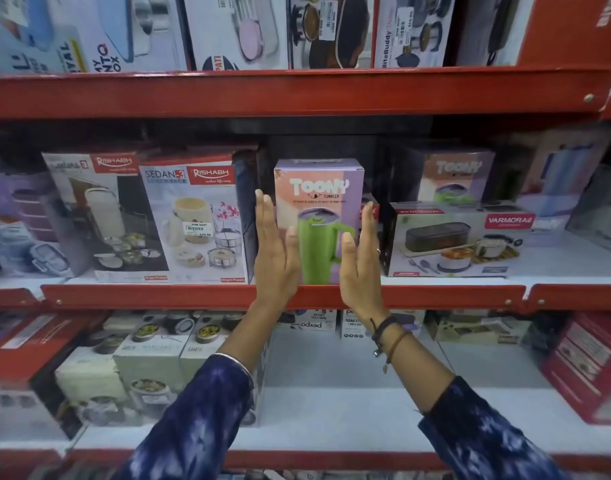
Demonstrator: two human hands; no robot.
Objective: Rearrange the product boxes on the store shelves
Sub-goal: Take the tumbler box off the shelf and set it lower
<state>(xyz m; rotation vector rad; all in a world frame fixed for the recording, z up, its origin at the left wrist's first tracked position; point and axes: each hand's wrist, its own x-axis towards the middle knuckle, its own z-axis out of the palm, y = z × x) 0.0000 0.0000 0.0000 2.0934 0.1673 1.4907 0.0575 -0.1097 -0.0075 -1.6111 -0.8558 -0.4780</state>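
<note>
Blue patterned sleeves (207,420) reach up from the bottom edge, both forearms raised twd the middle shelf (283,296). Right wrist has dark bracelets (387,332). Left hand (274,252) and right hand (361,261) are flat, palms facing each other, fingers (262,216) straight and spread open, gripping nothing. Btwn them stands the Toony tumbler box (319,202), upright at the shelf's front edge, green tumbler printed on it. Left palm sits just beside the box's left side, right palm just beside its right; can't tell if either touches. Sedan-3 lunch box carton (193,223) stands left of it, Varmora box (460,237) right, a 2nd Toony box (458,178) behind that one.
</note>
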